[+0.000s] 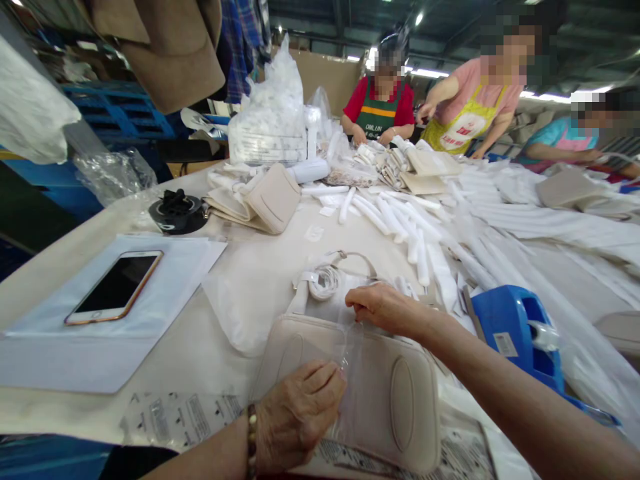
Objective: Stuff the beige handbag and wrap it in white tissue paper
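Note:
A beige handbag with oval stitched outlines lies flat at the table's front edge. Clear plastic film covers part of its face. My left hand, a beaded bracelet at its wrist, rests over the bag's left part with fingers pinched on the film. Above the bag's top edge, my right hand is closed, thumb and forefinger together at the film's upper end. A coiled pale strap lies just beyond the bag, beside a thin curved strap with a metal fitting.
To the left, a phone lies on white sheets. Behind it are a black tape roll and another beige bag. A blue tape dispenser stands right, near white rolls. Several co-workers work across the table.

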{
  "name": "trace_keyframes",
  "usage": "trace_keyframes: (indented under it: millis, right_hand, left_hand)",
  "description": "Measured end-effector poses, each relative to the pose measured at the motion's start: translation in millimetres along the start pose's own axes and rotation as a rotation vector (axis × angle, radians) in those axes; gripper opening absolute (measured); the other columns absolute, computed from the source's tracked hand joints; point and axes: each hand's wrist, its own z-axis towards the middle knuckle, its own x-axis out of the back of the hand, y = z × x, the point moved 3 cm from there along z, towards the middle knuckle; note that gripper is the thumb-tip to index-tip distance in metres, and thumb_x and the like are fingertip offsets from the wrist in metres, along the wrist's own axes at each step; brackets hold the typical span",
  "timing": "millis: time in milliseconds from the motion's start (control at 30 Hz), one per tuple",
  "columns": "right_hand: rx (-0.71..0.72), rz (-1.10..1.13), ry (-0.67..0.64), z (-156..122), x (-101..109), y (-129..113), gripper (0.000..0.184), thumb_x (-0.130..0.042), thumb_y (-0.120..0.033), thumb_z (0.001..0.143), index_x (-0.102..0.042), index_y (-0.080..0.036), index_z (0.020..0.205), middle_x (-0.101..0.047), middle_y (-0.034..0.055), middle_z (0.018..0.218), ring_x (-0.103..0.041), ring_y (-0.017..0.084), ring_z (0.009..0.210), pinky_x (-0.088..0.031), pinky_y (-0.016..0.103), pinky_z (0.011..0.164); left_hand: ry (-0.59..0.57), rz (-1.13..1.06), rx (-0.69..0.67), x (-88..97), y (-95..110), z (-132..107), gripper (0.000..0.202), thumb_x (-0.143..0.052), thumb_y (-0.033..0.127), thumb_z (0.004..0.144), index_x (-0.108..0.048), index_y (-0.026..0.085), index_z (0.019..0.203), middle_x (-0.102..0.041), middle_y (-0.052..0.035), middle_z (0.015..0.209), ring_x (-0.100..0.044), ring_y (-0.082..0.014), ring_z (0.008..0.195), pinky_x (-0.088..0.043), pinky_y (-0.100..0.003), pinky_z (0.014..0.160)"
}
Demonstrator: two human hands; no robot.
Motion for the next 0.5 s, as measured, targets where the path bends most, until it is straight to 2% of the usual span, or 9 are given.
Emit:
trace_keyframes:
  millis: [67,133,200,233,300,367,467,500]
  right_hand:
    - [0.002,-0.034,0.148,-15.3,-9.7,-7.0,0.023,-0.045,-0.003,0.084,-0.061,-0.014,0.097,-0.064,0.0087,0.097,-0.058,0.015,0.086,-0.042,0.024,0.074]
    - [0.07,-0.06,0.379,-36.3,-25.5,-21.2,0.033,-0.034,0.0,0.085,-0.06,-0.013,0.099,-0.062,0.0118,0.102,-0.057,0.017,0.091,-0.044,0.028,0.079]
    - [0.194,-0.087,0.593,-60.2,-47.2,-38.4,0.035,-0.031,-0.002,0.087,-0.061,-0.013,0.102,-0.064,0.0107,0.1,-0.056,0.018,0.093,-0.047,0.031,0.082]
    - [0.237,-0.12,0.642,-70.9,-59.4,-45.9,0.033,-0.032,-0.006,0.088,-0.06,-0.013,0.105,-0.065,0.0111,0.101,-0.057,0.02,0.096,-0.047,0.035,0.084]
    - [0.269,-0.235,0.686,-87.5,-80.7,-57.2,0.037,-0.033,-0.008,0.088,-0.057,-0.01,0.116,-0.064,0.0132,0.113,-0.054,0.024,0.107,-0.046,0.043,0.09]
    - [0.281,-0.324,0.667,-96.1,-95.4,-64.0,0.041,-0.033,-0.009,0.087,-0.053,-0.008,0.123,-0.06,0.0126,0.124,-0.05,0.027,0.117,-0.044,0.047,0.094]
    - [0.312,-0.346,0.615,-95.4,-110.0,-72.1,0.038,-0.036,-0.019,0.09,-0.054,-0.011,0.123,-0.061,0.0072,0.124,-0.053,0.024,0.116,-0.045,0.043,0.095]
    - [0.317,-0.342,0.651,-93.5,-113.5,-75.2,0.036,-0.036,-0.021,0.092,-0.057,-0.012,0.12,-0.064,0.0054,0.12,-0.054,0.023,0.114,-0.046,0.041,0.095]
  left_hand:
    - [0.026,0.001,-0.001,1.6,0.0,1.3,0.018,-0.057,0.014,0.077,-0.062,0.01,0.094,-0.059,-0.0116,0.116,-0.048,-0.0226,0.116,-0.036,-0.035,0.106]
    - [0.043,-0.004,0.001,3.6,0.4,3.0,0.017,-0.057,0.014,0.079,-0.062,0.009,0.094,-0.059,-0.0115,0.114,-0.049,-0.0225,0.115,-0.037,-0.035,0.105]
    - [0.041,0.0,0.013,5.1,1.0,4.5,0.017,-0.057,0.014,0.08,-0.062,0.01,0.096,-0.06,-0.0101,0.113,-0.05,-0.0216,0.113,-0.038,-0.034,0.104]
    - [0.034,0.005,0.018,5.6,1.4,5.0,0.017,-0.056,0.014,0.081,-0.062,0.01,0.097,-0.06,-0.0096,0.112,-0.051,-0.0212,0.112,-0.039,-0.034,0.104]
    - [0.032,0.016,0.022,6.5,2.3,5.4,0.019,-0.052,0.013,0.083,-0.061,0.009,0.099,-0.061,-0.0102,0.109,-0.052,-0.0205,0.111,-0.04,-0.034,0.103]
    - [0.067,0.015,0.051,8.1,1.9,5.5,0.018,-0.048,0.01,0.084,-0.06,0.007,0.098,-0.062,-0.012,0.105,-0.054,-0.0195,0.108,-0.042,-0.033,0.101]
    - [0.115,0.033,0.102,12.1,0.6,6.8,0.023,-0.044,0.01,0.087,-0.056,0.004,0.106,-0.063,-0.0129,0.103,-0.055,-0.0187,0.106,-0.045,-0.032,0.097]
    - [0.108,0.047,0.09,13.5,1.0,7.8,0.026,-0.042,0.011,0.088,-0.055,0.005,0.11,-0.063,-0.0127,0.105,-0.055,-0.0188,0.107,-0.046,-0.031,0.096]
